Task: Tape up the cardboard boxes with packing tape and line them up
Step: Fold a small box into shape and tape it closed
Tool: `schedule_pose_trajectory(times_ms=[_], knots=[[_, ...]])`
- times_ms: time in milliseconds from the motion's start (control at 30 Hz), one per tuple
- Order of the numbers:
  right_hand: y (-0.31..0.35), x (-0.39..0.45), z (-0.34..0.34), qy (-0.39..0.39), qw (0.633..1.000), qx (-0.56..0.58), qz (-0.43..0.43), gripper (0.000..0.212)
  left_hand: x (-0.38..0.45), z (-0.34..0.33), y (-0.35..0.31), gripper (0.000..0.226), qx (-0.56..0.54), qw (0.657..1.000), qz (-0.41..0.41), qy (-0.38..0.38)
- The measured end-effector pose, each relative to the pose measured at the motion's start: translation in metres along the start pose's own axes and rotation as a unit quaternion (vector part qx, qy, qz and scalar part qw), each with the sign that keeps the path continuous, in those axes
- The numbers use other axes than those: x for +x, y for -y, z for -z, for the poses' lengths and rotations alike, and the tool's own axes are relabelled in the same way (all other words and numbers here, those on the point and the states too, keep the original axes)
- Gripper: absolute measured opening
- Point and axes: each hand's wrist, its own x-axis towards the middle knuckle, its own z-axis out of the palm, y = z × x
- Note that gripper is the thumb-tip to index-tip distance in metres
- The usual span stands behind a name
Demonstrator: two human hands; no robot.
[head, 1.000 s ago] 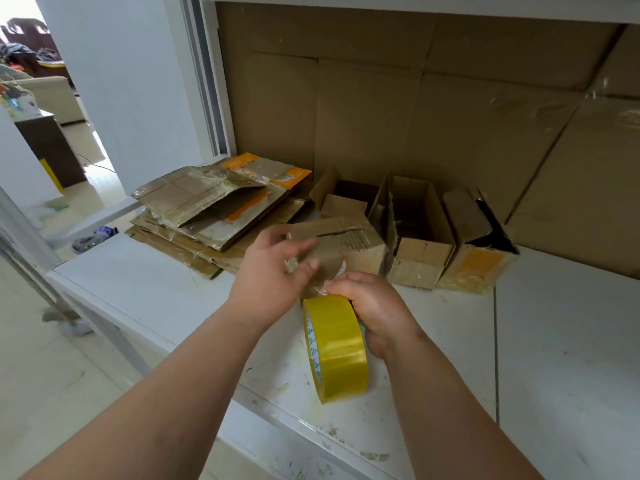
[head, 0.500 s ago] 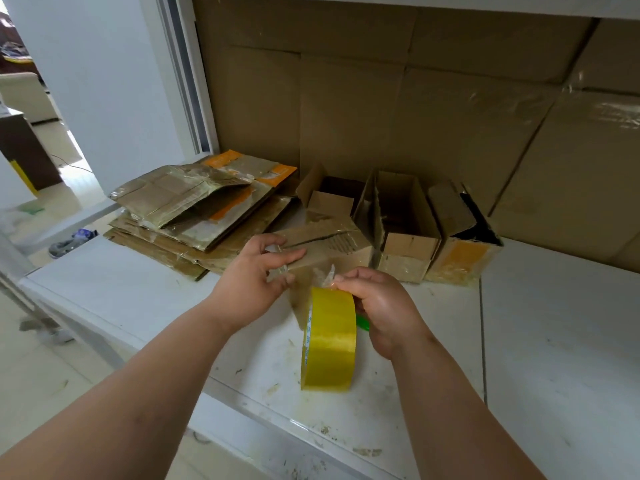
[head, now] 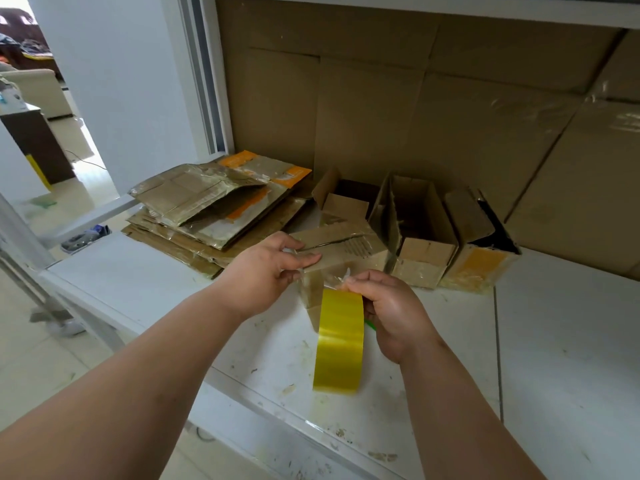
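The small closed brown cardboard box I am taping sits on the white counter, just in front of my hands and touching the row of open boxes behind it. Since a second ago my left hand has settled from a loose reach into a pinch on the clear free end of tape at the box's near edge, and the glossy yellow roll of packing tape has turned from showing its side to facing me edge-on. I judge that the strip is now stretched and ready to lay over the seam. My right hand grips the roll by its far side, fingers curled round it. The box top is wrinkled with old shiny tape. To its right stand two open cardboard boxes, soft-cornered and worn; to its left lies a stack of flattened cardboard, creased and tape-glazed.
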Motion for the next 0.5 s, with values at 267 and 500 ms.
schedule_pose_trajectory(times_ms=[267, 500], knots=[[-0.002, -0.004, -0.001, -0.009, 1.000, 0.011, 0.009, 0.022, 0.000, -0.015, -0.006, 0.048, -0.027, 0.996, 0.030, -0.079], [-0.002, -0.008, 0.000, -0.007, 1.000, 0.004, 0.017, 0.018, -0.022, -0.016, -0.045, 0.022, -0.216, 0.937, 0.130, -0.242]])
